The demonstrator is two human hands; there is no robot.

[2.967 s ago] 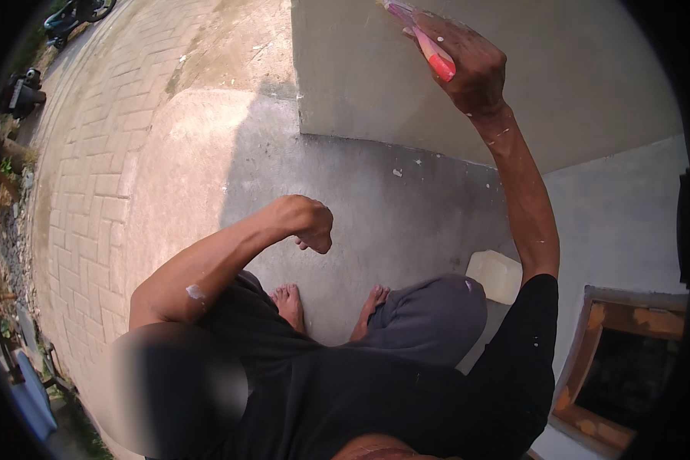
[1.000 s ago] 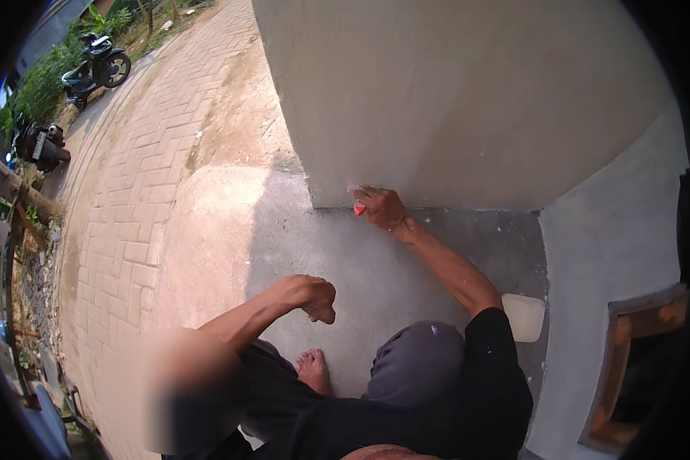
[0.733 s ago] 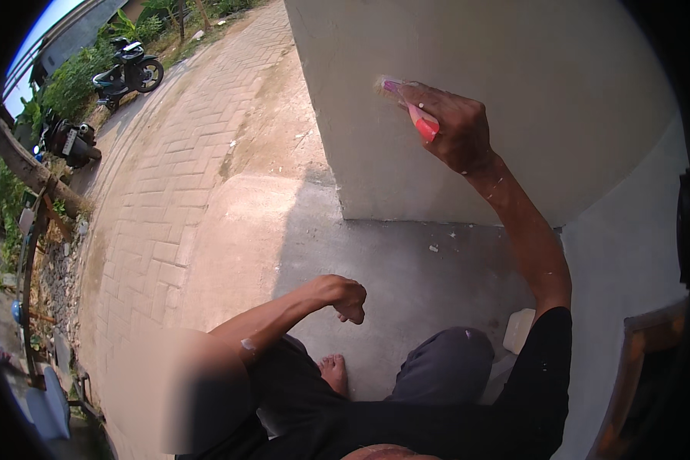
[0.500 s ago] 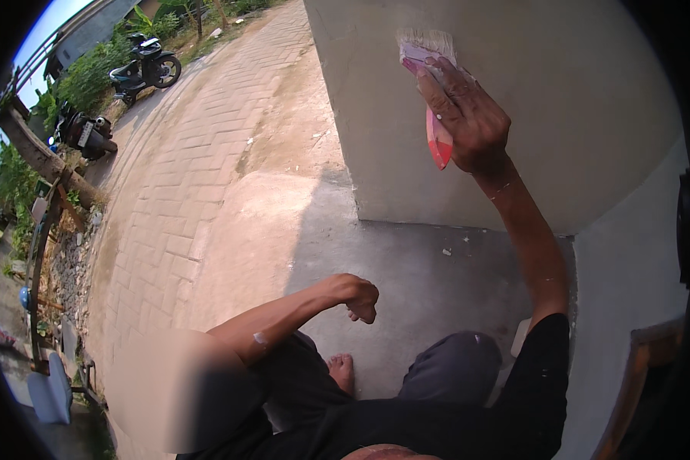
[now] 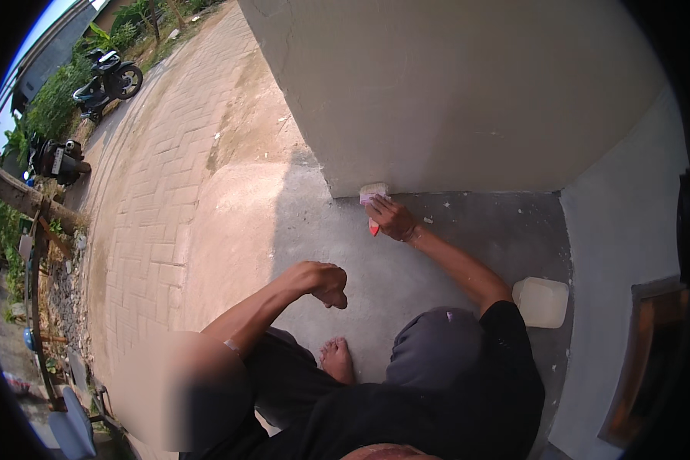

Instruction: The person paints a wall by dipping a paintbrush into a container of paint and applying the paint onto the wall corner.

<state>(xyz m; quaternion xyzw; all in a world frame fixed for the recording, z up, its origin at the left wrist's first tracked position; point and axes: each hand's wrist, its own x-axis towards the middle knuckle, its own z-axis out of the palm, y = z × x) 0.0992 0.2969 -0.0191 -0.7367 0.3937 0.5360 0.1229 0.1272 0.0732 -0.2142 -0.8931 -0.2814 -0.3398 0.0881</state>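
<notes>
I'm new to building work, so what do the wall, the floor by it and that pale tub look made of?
The wall looks like smooth cement plaster: matte, pale grey, no joints. The floor seems bare concrete, dull grey with light specks. The tub is probably plastic, cream and slightly glossy. The brush in the right hand has a red handle, likely plastic.

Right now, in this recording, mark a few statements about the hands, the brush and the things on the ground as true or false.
1. The right hand holds a red-handled brush at the foot of the wall. True.
2. The left hand grips a bucket. False: it is a loose fist holding nothing.
3. A pale plastic container stands on the concrete by the person's right side. True.
4. The brush is high up on the wall. False: it is down where wall meets floor.
5. Two motorbikes are parked along the paved path. True.
</notes>
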